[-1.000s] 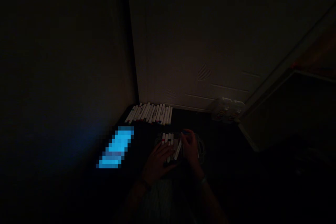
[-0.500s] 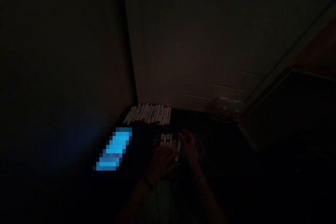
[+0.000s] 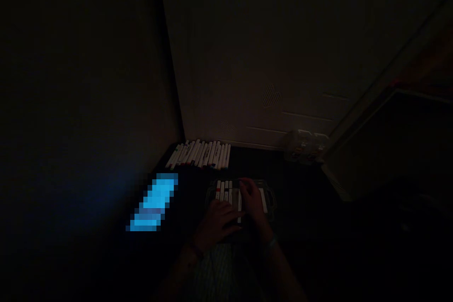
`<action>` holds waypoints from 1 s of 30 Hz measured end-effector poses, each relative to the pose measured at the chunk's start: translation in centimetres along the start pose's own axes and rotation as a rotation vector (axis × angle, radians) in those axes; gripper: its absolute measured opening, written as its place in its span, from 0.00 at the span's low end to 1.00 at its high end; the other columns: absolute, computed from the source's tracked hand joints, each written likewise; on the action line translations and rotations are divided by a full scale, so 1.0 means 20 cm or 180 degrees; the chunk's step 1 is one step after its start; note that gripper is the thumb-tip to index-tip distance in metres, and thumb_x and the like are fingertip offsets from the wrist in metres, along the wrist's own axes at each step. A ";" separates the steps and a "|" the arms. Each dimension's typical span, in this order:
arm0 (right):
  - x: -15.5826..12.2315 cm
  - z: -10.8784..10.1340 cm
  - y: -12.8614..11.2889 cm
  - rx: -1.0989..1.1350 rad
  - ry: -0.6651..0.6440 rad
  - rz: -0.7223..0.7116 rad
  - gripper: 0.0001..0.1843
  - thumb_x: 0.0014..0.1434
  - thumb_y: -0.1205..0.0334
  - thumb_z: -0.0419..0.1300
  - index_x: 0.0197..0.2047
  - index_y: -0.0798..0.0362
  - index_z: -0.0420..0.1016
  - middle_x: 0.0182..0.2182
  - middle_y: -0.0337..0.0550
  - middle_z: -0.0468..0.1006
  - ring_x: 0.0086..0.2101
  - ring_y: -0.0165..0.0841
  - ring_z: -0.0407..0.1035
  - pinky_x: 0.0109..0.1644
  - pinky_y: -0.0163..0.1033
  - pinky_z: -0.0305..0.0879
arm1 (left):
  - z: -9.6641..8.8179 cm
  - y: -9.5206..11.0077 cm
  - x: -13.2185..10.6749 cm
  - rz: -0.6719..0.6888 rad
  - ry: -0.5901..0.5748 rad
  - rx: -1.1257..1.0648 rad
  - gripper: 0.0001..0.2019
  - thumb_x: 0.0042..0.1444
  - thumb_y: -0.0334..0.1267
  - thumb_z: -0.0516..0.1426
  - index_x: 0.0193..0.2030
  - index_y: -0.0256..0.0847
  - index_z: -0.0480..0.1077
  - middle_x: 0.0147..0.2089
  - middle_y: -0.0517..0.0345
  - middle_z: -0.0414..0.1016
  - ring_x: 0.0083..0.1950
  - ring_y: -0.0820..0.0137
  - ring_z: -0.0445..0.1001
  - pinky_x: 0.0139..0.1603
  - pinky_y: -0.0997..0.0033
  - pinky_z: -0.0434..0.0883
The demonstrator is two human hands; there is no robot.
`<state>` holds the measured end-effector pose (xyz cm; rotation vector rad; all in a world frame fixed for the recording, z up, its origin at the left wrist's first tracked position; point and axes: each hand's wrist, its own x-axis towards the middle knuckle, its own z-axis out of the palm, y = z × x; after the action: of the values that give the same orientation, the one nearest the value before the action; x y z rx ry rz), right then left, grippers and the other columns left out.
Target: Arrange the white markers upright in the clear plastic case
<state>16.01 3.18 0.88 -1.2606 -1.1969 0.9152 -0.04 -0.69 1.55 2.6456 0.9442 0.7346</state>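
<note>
A clear plastic case lies in front of me on the dark surface. Several white markers sit side by side in its left part, one with a red band. My right hand is closed in a pinch around the upper end of a white marker, which stands nearly lengthwise over the middle of the case. My left hand rests at the near left of the case, fingers stretched out over the lower ends of the markers. Its fingertips come close to the pinched marker; contact is hard to make out.
A row of loose white markers lies at the back left, near the wall. To the left glows a blurred blue rectangle. Clear plastic packages stand at the back right. The scene is very dark.
My right hand and the marker have shifted slightly down toward me, and the marker's blue end is now hidden. The left hand has barely moved, its fingers a little more spread.
</note>
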 end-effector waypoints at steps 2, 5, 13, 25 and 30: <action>0.00 0.00 0.00 -0.0044 0.0021 -0.0025 0.19 0.54 0.48 0.54 0.42 0.52 0.71 0.26 0.39 0.73 0.29 0.31 0.68 0.30 0.32 0.62 | 0.00 0.00 0.00 0.0019 0.0042 0.0015 0.18 0.54 0.47 0.55 0.52 0.53 0.65 0.42 0.61 0.72 0.47 0.68 0.66 0.51 0.62 0.56; 0.00 0.00 0.01 -0.0079 0.0015 -0.0036 0.19 0.54 0.48 0.55 0.42 0.52 0.70 0.25 0.37 0.72 0.27 0.30 0.66 0.28 0.31 0.60 | 0.00 0.00 0.00 0.0033 0.0054 -0.0011 0.18 0.54 0.47 0.55 0.52 0.52 0.65 0.44 0.60 0.72 0.47 0.68 0.65 0.52 0.63 0.56; -0.02 -0.01 0.01 -0.0174 -0.0053 -0.0065 0.19 0.55 0.48 0.54 0.43 0.52 0.69 0.24 0.37 0.71 0.26 0.29 0.65 0.27 0.31 0.59 | 0.00 0.01 -0.01 0.0068 0.0026 -0.0096 0.18 0.55 0.49 0.53 0.51 0.50 0.66 0.44 0.59 0.72 0.48 0.68 0.65 0.52 0.63 0.57; -0.04 -0.01 -0.02 -0.0242 -0.0136 -0.0111 0.21 0.55 0.49 0.54 0.48 0.51 0.69 0.27 0.38 0.73 0.28 0.30 0.66 0.30 0.32 0.61 | -0.01 0.02 0.00 0.0011 0.0172 0.0059 0.17 0.54 0.47 0.55 0.51 0.52 0.67 0.43 0.61 0.72 0.46 0.69 0.66 0.50 0.64 0.58; -0.04 -0.01 -0.02 -0.0166 -0.0174 -0.0091 0.21 0.56 0.49 0.52 0.50 0.49 0.68 0.28 0.39 0.74 0.29 0.31 0.68 0.32 0.33 0.63 | 0.00 0.02 0.00 -0.0007 0.0160 0.0050 0.17 0.55 0.46 0.54 0.51 0.51 0.66 0.43 0.60 0.72 0.47 0.69 0.66 0.51 0.63 0.58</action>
<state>16.07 2.28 1.26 -1.2638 -1.2859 0.9075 0.09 -0.93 1.75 2.6509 0.9697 0.7997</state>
